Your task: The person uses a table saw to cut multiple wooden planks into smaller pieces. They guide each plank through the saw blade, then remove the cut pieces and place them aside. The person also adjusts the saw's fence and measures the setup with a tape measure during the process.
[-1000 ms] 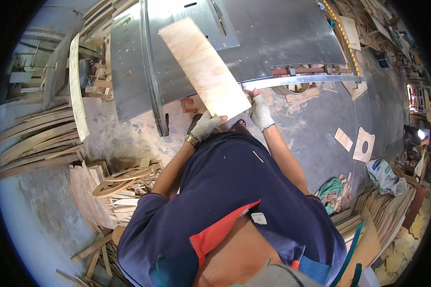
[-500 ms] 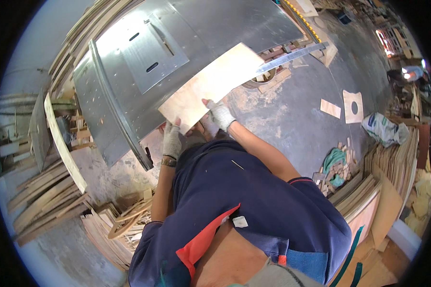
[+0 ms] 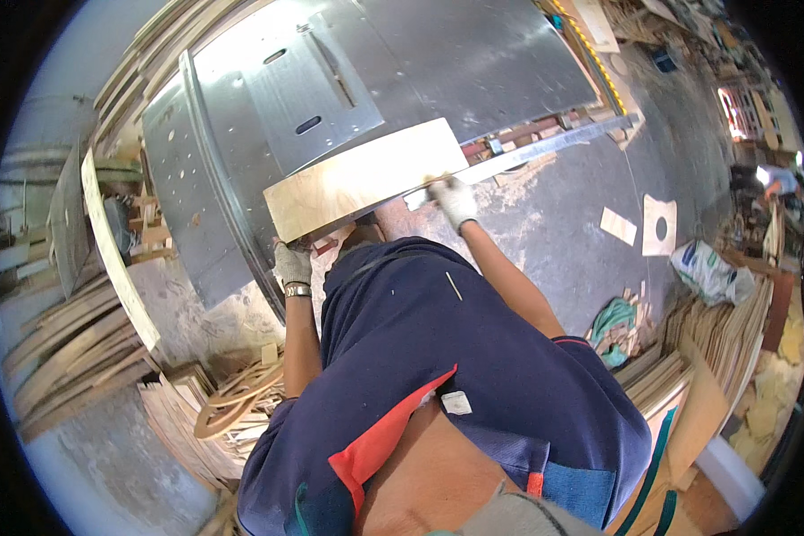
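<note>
A pale plywood board (image 3: 362, 177) lies across the near edge of the grey metal saw table (image 3: 473, 62). My left hand (image 3: 292, 265), in a light knit glove, grips its near-left corner. My right hand (image 3: 454, 198), gloved the same way, holds the near edge towards the right end, with the fingers partly hidden. Beyond the board, a rectangular insert plate (image 3: 281, 98) with a narrow slot and two oval holes is set into the table. A long metal bar (image 3: 214, 174) crosses the table left of the board.
A metal rail (image 3: 545, 147) runs along the table's near right side. Wood strips (image 3: 71, 357) and curved offcuts (image 3: 232, 406) are piled at the left. On the right floor lie a board with a round hole (image 3: 659, 225), a white sack (image 3: 710, 271) and stacked sheets (image 3: 732, 330).
The board has swung clockwise and sits squarer along the table's near edge. My left hand has shifted left to its corner; my right hand has moved right along the edge.
</note>
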`<action>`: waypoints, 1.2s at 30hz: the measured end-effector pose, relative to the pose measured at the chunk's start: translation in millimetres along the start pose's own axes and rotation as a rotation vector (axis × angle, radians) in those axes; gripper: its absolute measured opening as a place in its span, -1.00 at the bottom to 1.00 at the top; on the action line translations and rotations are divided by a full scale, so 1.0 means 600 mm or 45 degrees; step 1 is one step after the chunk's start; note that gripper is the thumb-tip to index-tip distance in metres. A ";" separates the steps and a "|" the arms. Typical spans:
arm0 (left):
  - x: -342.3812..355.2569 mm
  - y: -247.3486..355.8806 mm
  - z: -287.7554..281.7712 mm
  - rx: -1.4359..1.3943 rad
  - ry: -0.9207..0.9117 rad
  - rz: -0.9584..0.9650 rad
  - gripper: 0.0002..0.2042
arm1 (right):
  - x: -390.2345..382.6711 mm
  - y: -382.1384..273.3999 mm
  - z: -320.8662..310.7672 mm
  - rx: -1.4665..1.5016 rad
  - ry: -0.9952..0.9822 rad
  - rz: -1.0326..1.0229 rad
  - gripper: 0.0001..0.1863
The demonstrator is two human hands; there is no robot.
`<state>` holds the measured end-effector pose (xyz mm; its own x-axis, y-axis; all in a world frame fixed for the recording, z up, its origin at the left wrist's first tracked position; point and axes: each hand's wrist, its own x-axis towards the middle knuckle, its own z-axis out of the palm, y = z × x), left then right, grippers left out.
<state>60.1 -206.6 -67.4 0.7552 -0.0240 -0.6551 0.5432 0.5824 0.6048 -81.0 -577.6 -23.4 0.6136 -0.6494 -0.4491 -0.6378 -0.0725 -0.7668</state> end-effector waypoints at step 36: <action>0.078 0.090 0.097 1.594 0.761 1.022 -0.75 | 0.178 -0.037 -0.024 -1.086 0.219 -0.362 -0.48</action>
<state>146.3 -223.7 -39.1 0.8978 0.4273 0.1070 0.2671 -0.7212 0.6392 -8.0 -656.3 -47.5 0.7660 -0.6204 -0.1686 -0.6429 -0.7372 -0.2082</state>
